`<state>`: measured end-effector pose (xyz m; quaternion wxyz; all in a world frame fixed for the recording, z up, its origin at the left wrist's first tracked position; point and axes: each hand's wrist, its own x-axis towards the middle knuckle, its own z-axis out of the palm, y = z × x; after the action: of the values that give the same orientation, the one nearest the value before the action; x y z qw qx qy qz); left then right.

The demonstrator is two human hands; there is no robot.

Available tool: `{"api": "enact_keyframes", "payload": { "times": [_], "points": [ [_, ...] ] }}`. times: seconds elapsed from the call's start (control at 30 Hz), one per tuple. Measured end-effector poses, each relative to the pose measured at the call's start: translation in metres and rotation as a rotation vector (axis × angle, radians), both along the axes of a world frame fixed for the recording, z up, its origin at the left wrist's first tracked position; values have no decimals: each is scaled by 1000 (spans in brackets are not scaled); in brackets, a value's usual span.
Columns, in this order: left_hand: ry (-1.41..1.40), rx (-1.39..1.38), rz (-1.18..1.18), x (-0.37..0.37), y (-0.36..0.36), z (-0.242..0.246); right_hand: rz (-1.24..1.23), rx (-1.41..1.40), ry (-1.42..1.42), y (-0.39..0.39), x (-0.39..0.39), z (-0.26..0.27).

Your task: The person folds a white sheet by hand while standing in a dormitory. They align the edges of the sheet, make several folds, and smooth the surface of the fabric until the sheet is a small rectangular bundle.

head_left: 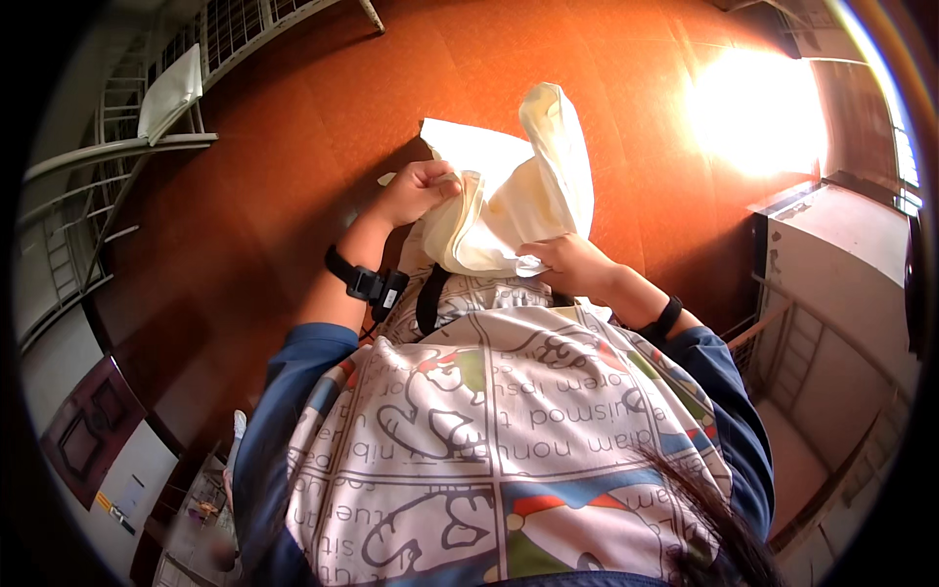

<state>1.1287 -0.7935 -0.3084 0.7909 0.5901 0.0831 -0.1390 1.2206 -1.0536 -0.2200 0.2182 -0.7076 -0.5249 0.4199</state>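
In front of my body hangs a cream-coloured cloth (506,198), bunched and folded. My left hand (420,192) pinches a gathered, layered edge of it between thumb and fingers. Lower down, the fingers of my right hand (571,263) grip its near right edge. One rolled fold of the fabric stands up at the far right, and a flat corner spreads out at the far left. What kind of cloth item it is, I cannot tell. A black strap with a small device (374,287) circles my left wrist, and a black band (668,315) my right.
Below lies a reddish-brown floor (352,88), with bright sunlight at right. Metal bed frames (169,143) stand at left, one with a white cloth (170,95) over its rail. At right is a white cabinet-like piece (836,227). A dark door (94,433) appears at lower left.
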Motion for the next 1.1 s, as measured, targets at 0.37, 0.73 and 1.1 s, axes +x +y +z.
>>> {"api": "enact_keyframes", "payload": {
  "times": [0.37, 0.73, 1.1],
  "points": [
    [-250, -12, 51, 7, -12, 29, -214, -112, 22, -3, -9, -7],
    [-5, -89, 148, -8, -31, 14, -271, -111, 32, -2, -12, -14],
    [-202, 118, 260, 2, -18, 3, -569, -76, 90, -6, -2, -28]
  ]
}}
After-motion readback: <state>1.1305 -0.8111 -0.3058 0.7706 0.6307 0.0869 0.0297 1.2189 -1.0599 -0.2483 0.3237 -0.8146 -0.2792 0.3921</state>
